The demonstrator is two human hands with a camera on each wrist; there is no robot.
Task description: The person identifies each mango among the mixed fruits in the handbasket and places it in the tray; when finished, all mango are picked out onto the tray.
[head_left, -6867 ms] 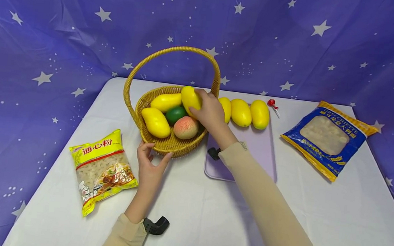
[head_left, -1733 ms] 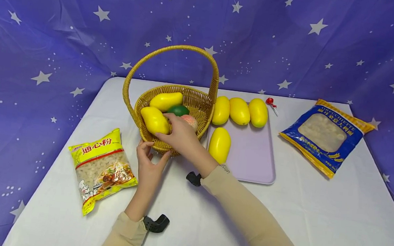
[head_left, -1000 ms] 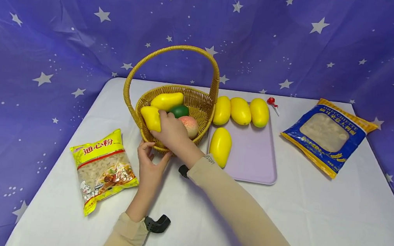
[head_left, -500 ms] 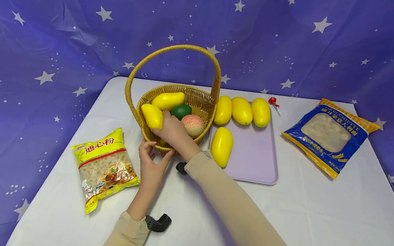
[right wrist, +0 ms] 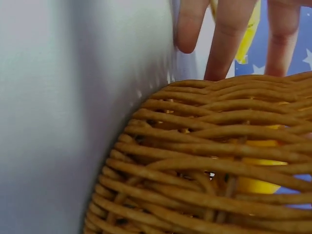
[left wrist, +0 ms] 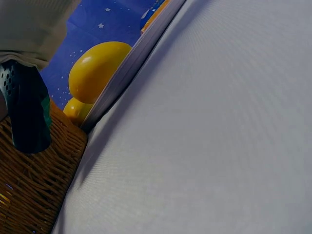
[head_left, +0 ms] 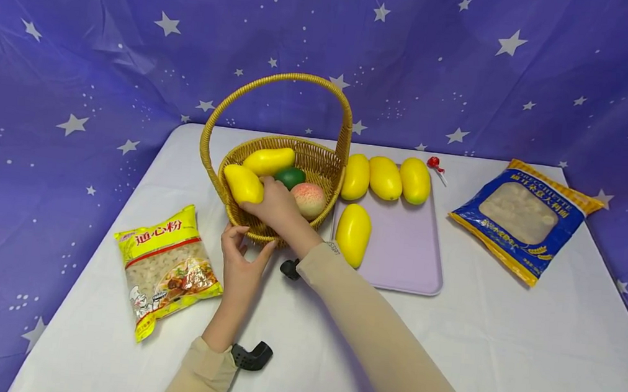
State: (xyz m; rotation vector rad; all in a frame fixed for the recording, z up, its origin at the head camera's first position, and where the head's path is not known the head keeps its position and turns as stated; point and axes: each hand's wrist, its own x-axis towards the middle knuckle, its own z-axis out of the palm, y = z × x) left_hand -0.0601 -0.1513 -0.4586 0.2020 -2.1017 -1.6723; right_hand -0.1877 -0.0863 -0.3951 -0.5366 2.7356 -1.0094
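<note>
Left of centre in the head view, the right hand (head_left: 276, 206) reaches into the wicker basket (head_left: 324, 159) and grips a yellow mango (head_left: 243, 183) at the basket's left side, though whether the fruit is lifted I cannot tell; the left hand (head_left: 240, 270), lower and left of centre, has thumb and fingers spread against the basket's near wall, touching without wrapping round it; beside the gripped fruit lie a second mango (head_left: 270, 161), a dark green fruit (head_left: 291, 177) and a pinkish peach (head_left: 308, 200); right of centre, a lilac tray (head_left: 401, 250) bears three mangoes (head_left: 385, 178) in a row along its far end and another mango (head_left: 353, 235) at its left edge; a red lollipop (head_left: 434, 163) lies just beyond its upper right corner; a yellow pasta bag (head_left: 164, 267) lies lower left, a blue pasta bag (head_left: 518, 214) upper right.
</note>
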